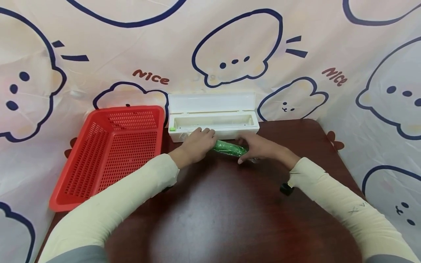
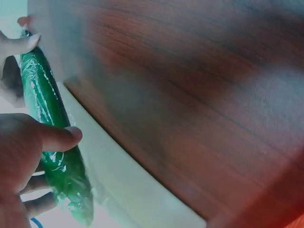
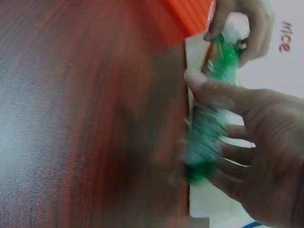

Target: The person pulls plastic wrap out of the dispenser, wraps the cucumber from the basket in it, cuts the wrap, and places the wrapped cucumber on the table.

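Note:
A long green cucumber (image 1: 229, 148) wrapped in shiny clear film is held level between both hands, close over the front of a white box. My left hand (image 1: 197, 145) grips its left end, the thumb lying across the film in the left wrist view. Around the other end curl the thumb and fingers of my right hand (image 3: 270, 137), blurred in the right wrist view. The long white box (image 1: 230, 133) stands behind the hands with its lid (image 1: 212, 103) raised; a small green piece (image 1: 172, 129) sits at its left front corner.
A red perforated plastic basket (image 1: 131, 109) stands on the left, close to the box and my left forearm. All this is on a dark brown wooden table (image 1: 210, 212). A printed curtain (image 1: 177, 47) hangs behind the table and along its sides.

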### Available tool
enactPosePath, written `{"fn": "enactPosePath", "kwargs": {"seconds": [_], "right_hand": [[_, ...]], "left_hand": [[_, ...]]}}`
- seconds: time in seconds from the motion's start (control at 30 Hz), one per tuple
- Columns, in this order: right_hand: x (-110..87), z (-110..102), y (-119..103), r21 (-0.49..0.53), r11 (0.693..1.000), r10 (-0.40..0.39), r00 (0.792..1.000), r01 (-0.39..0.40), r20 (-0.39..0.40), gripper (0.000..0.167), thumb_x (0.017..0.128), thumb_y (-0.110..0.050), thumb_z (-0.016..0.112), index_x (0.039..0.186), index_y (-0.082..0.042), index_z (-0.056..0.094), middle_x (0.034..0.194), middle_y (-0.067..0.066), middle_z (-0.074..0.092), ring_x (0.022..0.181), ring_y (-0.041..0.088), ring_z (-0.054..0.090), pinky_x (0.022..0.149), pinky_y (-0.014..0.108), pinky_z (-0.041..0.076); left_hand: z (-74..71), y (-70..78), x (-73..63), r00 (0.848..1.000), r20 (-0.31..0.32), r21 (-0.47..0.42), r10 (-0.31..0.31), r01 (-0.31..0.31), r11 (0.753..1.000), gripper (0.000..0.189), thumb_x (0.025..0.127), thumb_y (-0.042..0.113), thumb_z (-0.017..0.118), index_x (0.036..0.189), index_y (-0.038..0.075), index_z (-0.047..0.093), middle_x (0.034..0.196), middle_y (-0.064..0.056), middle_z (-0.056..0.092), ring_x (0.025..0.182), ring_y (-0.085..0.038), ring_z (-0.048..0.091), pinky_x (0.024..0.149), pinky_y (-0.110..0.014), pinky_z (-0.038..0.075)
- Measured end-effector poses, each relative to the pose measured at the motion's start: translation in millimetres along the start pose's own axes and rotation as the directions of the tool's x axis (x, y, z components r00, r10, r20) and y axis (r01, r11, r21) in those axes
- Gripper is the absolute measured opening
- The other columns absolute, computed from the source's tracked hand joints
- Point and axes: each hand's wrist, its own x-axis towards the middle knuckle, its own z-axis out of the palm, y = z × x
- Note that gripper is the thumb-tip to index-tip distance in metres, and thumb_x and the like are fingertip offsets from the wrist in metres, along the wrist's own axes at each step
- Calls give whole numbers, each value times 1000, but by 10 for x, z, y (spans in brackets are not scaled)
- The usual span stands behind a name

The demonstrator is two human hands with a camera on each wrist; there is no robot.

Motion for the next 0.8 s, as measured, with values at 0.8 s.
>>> {"fn": "enactPosePath", "kwargs": {"seconds": [0.8], "right_hand": [[-177, 202, -143, -566, 806, -234, 972, 173, -36, 45, 98, -1, 61, 139, 7, 46, 121, 16, 64, 109, 25, 66, 92, 41, 57]], "left_hand": [[-128, -175, -149, 980, 97, -228, -173, 191, 955, 21, 89, 9, 71, 110, 12, 73, 103, -7, 72, 94, -24, 68, 79, -44, 59]]}}
